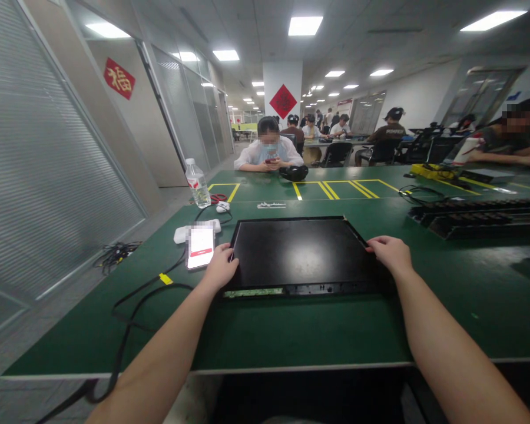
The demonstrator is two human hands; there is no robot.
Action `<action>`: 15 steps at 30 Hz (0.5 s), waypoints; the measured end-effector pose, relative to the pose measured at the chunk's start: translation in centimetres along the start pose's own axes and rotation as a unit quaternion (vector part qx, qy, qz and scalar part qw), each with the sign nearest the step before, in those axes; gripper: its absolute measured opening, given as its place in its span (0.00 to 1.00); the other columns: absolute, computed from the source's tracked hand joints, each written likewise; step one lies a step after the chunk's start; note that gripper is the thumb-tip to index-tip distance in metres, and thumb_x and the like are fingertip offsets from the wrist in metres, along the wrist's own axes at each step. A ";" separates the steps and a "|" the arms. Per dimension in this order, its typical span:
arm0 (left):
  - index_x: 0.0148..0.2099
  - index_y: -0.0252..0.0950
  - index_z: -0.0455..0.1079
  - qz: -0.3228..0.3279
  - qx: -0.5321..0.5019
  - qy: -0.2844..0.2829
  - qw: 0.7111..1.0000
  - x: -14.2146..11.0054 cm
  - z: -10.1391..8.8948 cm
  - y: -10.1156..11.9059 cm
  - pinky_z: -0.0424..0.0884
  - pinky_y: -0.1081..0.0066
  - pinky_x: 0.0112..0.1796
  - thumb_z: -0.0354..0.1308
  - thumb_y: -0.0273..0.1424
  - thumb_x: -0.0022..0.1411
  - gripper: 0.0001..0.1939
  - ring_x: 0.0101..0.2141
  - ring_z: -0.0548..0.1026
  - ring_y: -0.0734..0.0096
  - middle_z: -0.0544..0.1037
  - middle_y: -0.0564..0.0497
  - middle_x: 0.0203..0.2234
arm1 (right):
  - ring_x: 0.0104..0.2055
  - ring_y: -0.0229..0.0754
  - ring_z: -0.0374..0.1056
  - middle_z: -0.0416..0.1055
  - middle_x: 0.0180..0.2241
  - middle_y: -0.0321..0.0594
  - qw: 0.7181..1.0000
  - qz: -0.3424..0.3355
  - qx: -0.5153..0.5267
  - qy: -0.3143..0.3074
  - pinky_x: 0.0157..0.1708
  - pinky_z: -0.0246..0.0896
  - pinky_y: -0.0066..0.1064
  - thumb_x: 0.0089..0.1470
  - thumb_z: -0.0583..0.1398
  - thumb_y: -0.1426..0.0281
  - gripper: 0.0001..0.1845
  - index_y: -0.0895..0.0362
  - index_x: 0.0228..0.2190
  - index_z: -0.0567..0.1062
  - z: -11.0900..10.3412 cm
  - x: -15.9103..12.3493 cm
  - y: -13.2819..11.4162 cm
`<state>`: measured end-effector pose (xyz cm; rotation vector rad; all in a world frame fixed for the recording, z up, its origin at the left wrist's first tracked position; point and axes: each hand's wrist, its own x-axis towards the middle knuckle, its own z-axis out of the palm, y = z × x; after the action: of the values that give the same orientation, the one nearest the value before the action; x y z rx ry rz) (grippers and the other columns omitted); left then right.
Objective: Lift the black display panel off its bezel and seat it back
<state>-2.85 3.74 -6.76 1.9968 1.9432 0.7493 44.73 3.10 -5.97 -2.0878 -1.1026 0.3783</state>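
Note:
A black flat display panel (298,250) lies on the green table in front of me, screen side up. Along its near edge runs a strip of green circuit board (254,292) beside a black bezel. My left hand (222,268) is closed on the panel's left edge, thumb on the near side. On the opposite edge, my right hand (392,254) pinches the frame between thumb and fingers. Just left of my left hand rests a phone (200,247) with a lit screen, leaning over a white object (181,235).
A water bottle (197,184) stands at the back left. Black cable (135,288) runs across the table's left side and over the front edge. Long black parts (477,217) are stacked at the right. A person (268,147) sits across the table, holding a phone.

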 end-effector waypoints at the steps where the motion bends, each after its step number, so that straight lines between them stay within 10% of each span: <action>1: 0.48 0.31 0.82 0.002 0.006 -0.001 1.000 0.0 0.0 0.0 0.62 0.55 0.69 0.57 0.28 0.62 0.15 0.67 0.69 0.46 0.73 0.35 0.62 | 0.31 0.49 0.75 0.83 0.30 0.41 1.000 -0.001 -0.003 -0.001 0.36 0.66 0.37 0.52 0.61 0.66 0.12 0.53 0.34 0.85 0.0 0.0 -0.1; 15: 0.53 0.24 0.79 0.000 0.051 -0.010 0.999 -0.4 0.1 0.8 0.60 0.55 0.70 0.54 0.25 0.65 0.18 0.68 0.67 0.45 0.70 0.29 0.65 | 0.35 0.50 0.76 0.83 0.31 0.43 0.999 -0.017 -0.034 0.004 0.33 0.64 0.36 0.50 0.61 0.66 0.13 0.53 0.34 0.86 -0.1 -0.2 -0.3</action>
<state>-2.08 3.33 -6.48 2.0540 2.0065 0.6397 44.51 2.94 -5.68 -2.1255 -1.1582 0.3198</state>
